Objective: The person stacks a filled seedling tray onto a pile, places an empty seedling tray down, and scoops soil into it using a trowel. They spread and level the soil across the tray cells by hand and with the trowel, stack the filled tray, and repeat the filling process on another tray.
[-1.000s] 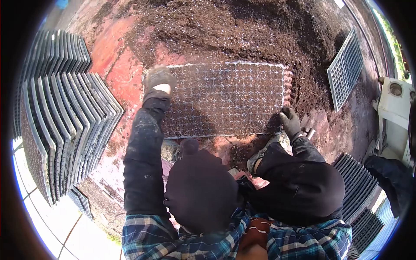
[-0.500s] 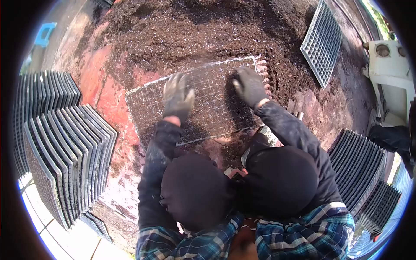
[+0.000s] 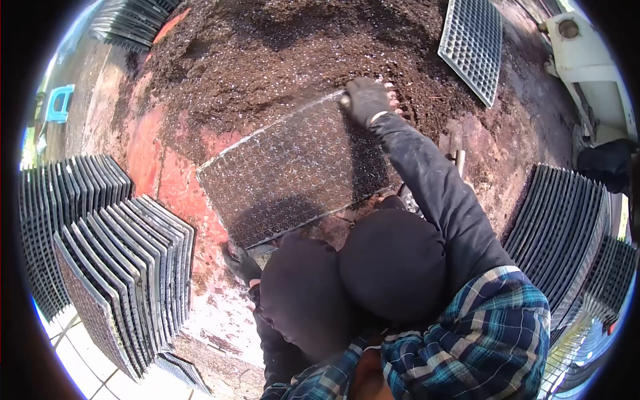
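Note:
A cell tray full of dark soil (image 3: pixel 287 167) lies tilted on the red surface in front of my knees. My gloved right hand (image 3: pixel 367 101) is closed around its far right corner. Low at the tray's near left corner is my gloved left hand (image 3: pixel 241 262), its fingers against the edge and partly hidden. Loose dark soil (image 3: pixel 280 60) is heaped just beyond the tray.
Stacked trays (image 3: pixel 133 267) stand at the left, more (image 3: pixel 133 20) at the far left. Another stack (image 3: pixel 557 233) is on the right. An unfilled tray (image 3: pixel 473 47) leans on the soil. A blue stool (image 3: pixel 60 103) and a white plastic object (image 3: pixel 587 50) flank the area.
The tray has turned, its left end coming nearer to me. My left hand has moved from the tray's top to its near left corner; my right hand has gone to the far right corner.

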`<state>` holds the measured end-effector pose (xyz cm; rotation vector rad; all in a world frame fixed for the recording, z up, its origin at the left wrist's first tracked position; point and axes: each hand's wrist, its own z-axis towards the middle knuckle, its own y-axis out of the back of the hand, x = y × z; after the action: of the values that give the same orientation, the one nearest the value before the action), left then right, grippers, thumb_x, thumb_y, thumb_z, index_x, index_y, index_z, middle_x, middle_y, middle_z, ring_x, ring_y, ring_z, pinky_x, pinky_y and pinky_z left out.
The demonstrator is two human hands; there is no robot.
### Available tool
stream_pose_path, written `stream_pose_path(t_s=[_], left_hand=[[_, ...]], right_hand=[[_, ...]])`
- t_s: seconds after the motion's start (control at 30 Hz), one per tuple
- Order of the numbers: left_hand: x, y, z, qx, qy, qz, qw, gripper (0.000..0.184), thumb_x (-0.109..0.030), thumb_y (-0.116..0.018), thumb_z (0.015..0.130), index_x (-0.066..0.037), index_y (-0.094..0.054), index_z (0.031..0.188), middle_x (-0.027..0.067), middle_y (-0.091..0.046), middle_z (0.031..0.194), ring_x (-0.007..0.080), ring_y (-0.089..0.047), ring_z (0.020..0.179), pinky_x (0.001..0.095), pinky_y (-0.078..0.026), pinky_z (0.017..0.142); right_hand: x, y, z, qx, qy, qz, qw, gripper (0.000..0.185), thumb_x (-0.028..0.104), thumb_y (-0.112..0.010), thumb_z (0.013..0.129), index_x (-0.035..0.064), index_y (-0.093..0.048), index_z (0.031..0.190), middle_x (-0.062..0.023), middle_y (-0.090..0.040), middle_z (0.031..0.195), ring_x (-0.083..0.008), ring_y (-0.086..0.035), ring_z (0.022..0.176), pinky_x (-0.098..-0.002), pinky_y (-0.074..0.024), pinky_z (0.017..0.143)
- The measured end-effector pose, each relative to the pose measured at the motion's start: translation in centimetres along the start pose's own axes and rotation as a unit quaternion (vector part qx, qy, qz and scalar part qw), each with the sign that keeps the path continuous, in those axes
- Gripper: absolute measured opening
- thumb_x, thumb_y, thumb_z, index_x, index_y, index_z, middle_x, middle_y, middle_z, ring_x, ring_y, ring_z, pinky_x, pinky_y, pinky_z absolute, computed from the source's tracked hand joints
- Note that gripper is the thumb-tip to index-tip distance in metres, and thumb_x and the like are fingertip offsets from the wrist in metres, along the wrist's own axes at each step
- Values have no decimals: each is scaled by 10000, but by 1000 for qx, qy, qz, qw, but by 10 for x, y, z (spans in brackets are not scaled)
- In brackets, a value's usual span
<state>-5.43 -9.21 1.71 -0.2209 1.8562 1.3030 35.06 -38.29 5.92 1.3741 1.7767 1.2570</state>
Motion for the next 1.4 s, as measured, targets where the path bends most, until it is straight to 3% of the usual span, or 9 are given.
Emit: stream_pose_path(t_s=[0.1, 0.27, 0.47, 0.6, 0.67, 0.83, 1.07, 1.2, 1.4], left_hand=[[-3, 2, 3, 24, 18, -17, 999, 460, -57, -546, 828, 28, -450, 1270, 181, -463, 1275, 284, -441, 1202, 365, -365, 996], [1, 3, 19, 66, 57, -46, 995, 444, -51, -550, 825, 26, -463, 1254, 181, -479, 1252, 283, -457, 1182, 364, -376, 985], [9, 12, 38, 115, 117, -63, 985, 425, -44, -555, 822, 23, -479, 1234, 181, -497, 1225, 281, -475, 1158, 363, -388, 972], [8, 18, 47, 134, 145, -65, 978, 412, -39, -559, 820, 22, -490, 1221, 181, -510, 1207, 279, -488, 1142, 362, -396, 963], [6, 22, 51, 141, 154, -66, 976, 406, -37, -560, 819, 21, -496, 1215, 181, -516, 1198, 279, -494, 1134, 362, -400, 959], [4, 26, 53, 156, 172, -72, 970, 390, -31, -565, 816, 19, -509, 1199, 181, -531, 1175, 277, -510, 1114, 361, -410, 948], [9, 29, 55, 168, 187, -92, 963, 368, -23, -570, 813, 16, -528, 1176, 181, -553, 1143, 275, -532, 1086, 360, -424, 933], [12, 25, 58, 179, 192, -110, 959, 356, -18, -574, 811, 15, -539, 1163, 182, -565, 1125, 273, -544, 1070, 359, -432, 924], [20, 34, 59, 185, 173, -155, 955, 338, -11, -579, 808, 12, -555, 1144, 182, -583, 1098, 271, -563, 1046, 358, -445, 911]], right_hand=[[-68, -55, -5, -190, 46, 176, 965, 328, 201, -475, 862, 110, -528, 1173, -140, -556, 1184, -348, -537, 1075, -407, -427, 916], [-110, -88, -86, -164, 155, 311, 923, 378, 42, -476, 805, 138, -557, 1161, -160, -597, 1114, -343, -568, 1034, -392, -457, 871], [-126, -100, -192, -91, 109, 364, 920, 346, 3, -545, 777, 91, -599, 1107, -171, -616, 1027, -326, -594, 948, -391, -467, 839], [-118, -74, -210, -65, 72, 348, 932, 281, 111, -534, 826, 89, -596, 1099, -155, -621, 987, -327, -598, 909, -402, -464, 830], [-101, -74, -207, 74, 49, 415, 906, 258, 153, -514, 840, 115, -590, 1083, -131, -642, 971, -280, -611, 915, -390, -470, 829], [-45, -95, -199, 236, 198, 360, 881, 219, 129, -487, 806, 102, -624, 975, -105, -633, 900, -265, -604, 848, -403, -459, 792], [-110, -88, -195, 72, -10, 448, 891, 178, 87, -488, 774, 89, -637, 871, -95, -650, 885, -227, -611, 849, -361, -472, 777], [-137, -75, -191, -223, -38, 268, 937, 175, 180, -552, 774, 72, -626, 890, -164, -631, 899, -328, -603, 860, -416, -468, 761], [-100, -88, -170, -55, -82, 208, 973, 497, 502, -630, 712, 29, -654, 862, -197, -627, 864, -356, -591, 862, -460, -436, 798]])
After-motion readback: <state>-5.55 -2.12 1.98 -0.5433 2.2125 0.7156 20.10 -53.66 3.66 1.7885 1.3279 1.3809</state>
